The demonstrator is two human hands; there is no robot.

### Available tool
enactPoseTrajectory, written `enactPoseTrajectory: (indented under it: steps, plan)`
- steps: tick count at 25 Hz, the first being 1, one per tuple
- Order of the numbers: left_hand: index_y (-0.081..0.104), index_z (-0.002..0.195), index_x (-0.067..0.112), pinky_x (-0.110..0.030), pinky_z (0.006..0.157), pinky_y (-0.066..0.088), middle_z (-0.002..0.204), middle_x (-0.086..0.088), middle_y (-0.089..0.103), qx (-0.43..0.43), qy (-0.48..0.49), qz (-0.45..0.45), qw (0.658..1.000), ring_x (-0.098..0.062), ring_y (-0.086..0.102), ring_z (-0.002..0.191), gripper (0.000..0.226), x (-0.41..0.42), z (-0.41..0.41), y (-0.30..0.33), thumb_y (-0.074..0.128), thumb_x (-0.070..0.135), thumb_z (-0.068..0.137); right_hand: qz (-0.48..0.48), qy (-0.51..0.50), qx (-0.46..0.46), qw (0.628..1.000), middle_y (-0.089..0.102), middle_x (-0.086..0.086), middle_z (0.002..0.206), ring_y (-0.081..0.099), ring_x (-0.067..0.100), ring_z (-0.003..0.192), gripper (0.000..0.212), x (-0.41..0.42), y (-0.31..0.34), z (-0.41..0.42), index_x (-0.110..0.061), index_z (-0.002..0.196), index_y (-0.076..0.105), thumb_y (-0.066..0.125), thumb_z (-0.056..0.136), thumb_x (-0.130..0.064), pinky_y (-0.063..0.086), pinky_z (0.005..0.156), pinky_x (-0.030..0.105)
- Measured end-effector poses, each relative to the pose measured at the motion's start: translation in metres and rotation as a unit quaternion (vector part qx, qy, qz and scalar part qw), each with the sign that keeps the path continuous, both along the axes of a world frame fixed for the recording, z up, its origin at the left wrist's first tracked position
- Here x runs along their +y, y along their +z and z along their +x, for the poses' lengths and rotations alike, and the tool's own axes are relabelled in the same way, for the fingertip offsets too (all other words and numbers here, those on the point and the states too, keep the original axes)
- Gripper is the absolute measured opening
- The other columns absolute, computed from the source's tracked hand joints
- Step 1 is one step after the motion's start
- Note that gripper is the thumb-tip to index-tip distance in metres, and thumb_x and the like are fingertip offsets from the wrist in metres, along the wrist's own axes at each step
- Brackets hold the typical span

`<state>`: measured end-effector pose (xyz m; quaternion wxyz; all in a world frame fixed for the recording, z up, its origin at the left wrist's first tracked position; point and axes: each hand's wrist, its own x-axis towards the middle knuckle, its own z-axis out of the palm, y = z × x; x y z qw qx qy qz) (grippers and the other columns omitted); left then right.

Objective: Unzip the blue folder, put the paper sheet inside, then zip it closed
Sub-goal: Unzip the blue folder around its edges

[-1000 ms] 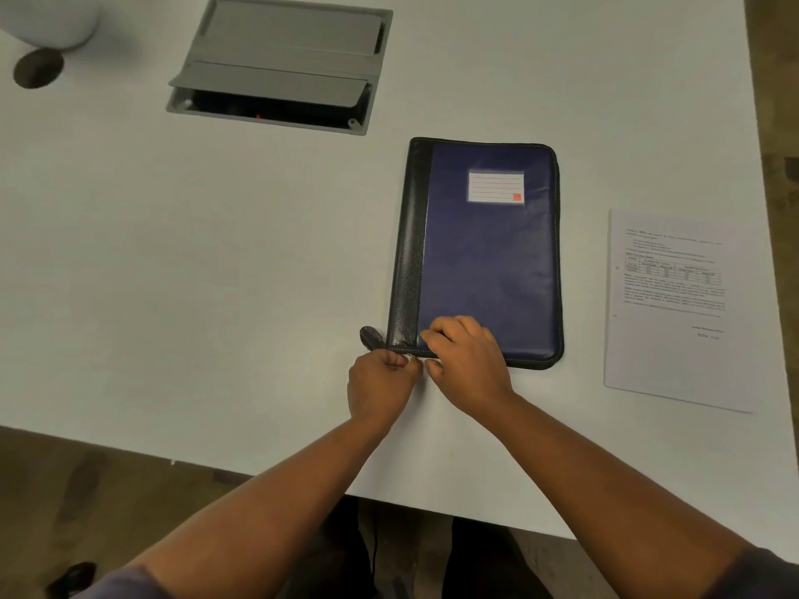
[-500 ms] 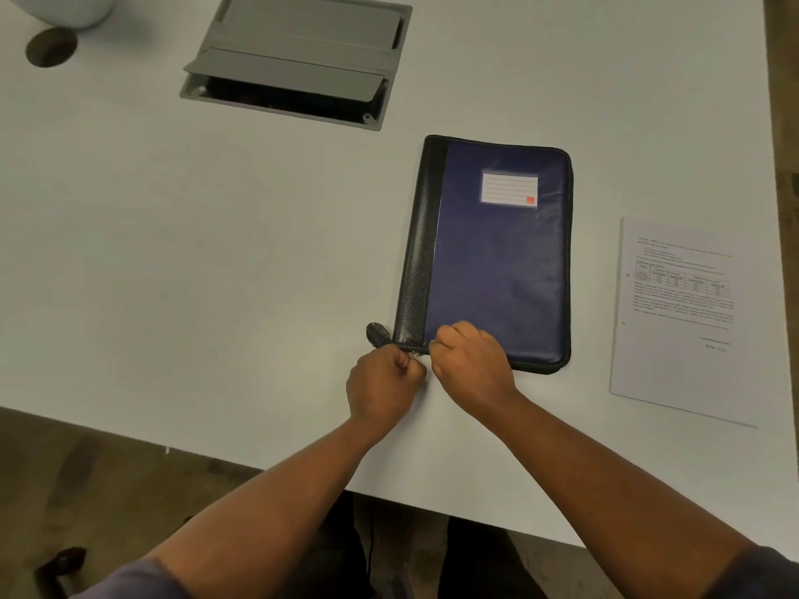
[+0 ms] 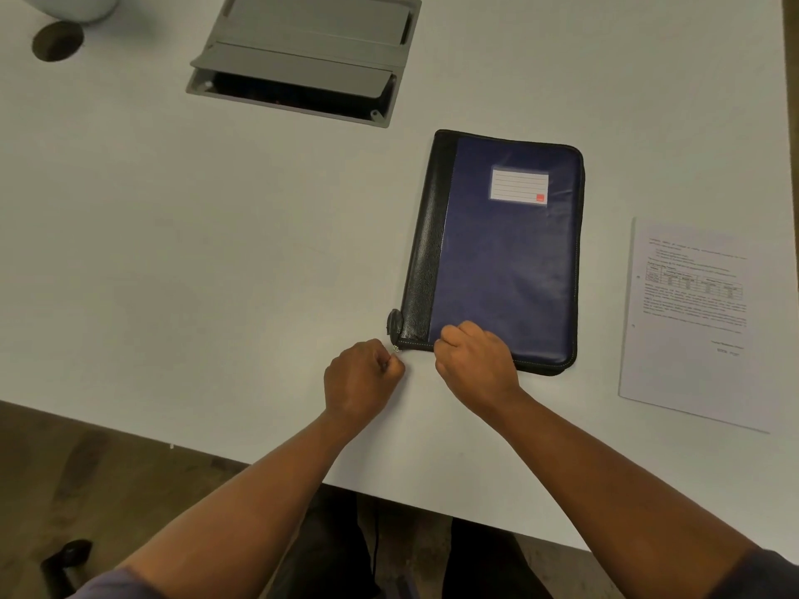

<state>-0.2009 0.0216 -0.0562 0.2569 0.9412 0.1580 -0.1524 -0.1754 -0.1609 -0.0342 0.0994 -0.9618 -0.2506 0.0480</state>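
Note:
The blue folder with a black spine and a white label lies flat and zipped on the white table. At its near left corner, my left hand pinches the small metal zipper pull with curled fingers. My right hand grips the folder's near edge just right of that corner, fingers curled over the cover. The printed paper sheet lies flat to the right of the folder, apart from it.
A grey cable hatch with its flap raised is set into the table at the back. A round hole and a white rounded object sit at the far left corner. The table's near edge runs just below my wrists.
My hands have drawn slightly apart at the folder's near left corner; the left hand has shifted a little left and toward me with the pull. The folder stays where it was.

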Motion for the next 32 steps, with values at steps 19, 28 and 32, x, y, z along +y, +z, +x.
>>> enactPoseTrajectory:
  steps: [19,28,32]
  plan:
    - [0.067,0.064,0.017,-0.033,0.087,0.050,0.135,0.006,0.055,-0.100,-0.106,-0.188,0.971,-0.019,0.057,0.110,0.015,0.024,0.015,-0.010,0.080,0.011,0.070,0.047,-0.091,0.028,0.994,0.057,-0.004,0.103,0.052,0.021,0.092,0.037,0.038,-0.018,0.002,-0.032,0.106,0.068,0.081,0.076,-0.015,0.038,0.073,0.037]
    - [0.051,0.059,0.026,-0.021,0.066,0.042,0.118,0.009,0.056,-0.136,-0.125,-0.152,0.971,0.000,0.062,0.094,0.035,0.042,0.010,-0.004,0.075,0.004,0.073,0.016,-0.017,-0.001,1.000,0.055,-0.002,0.110,0.048,0.025,0.095,0.047,0.035,-0.025,0.007,-0.032,0.111,0.069,0.080,0.072,-0.007,0.037,0.070,0.042]
    - [0.059,0.062,0.017,-0.026,0.068,0.050,0.126,0.005,0.058,-0.114,-0.116,-0.153,0.975,-0.006,0.067,0.089,0.024,0.043,0.012,-0.005,0.074,0.006,0.076,0.040,-0.022,0.009,0.999,0.056,-0.003,0.109,0.050,0.022,0.095,0.049,0.032,-0.024,0.008,-0.030,0.116,0.066,0.077,0.075,-0.005,0.039,0.072,0.040]
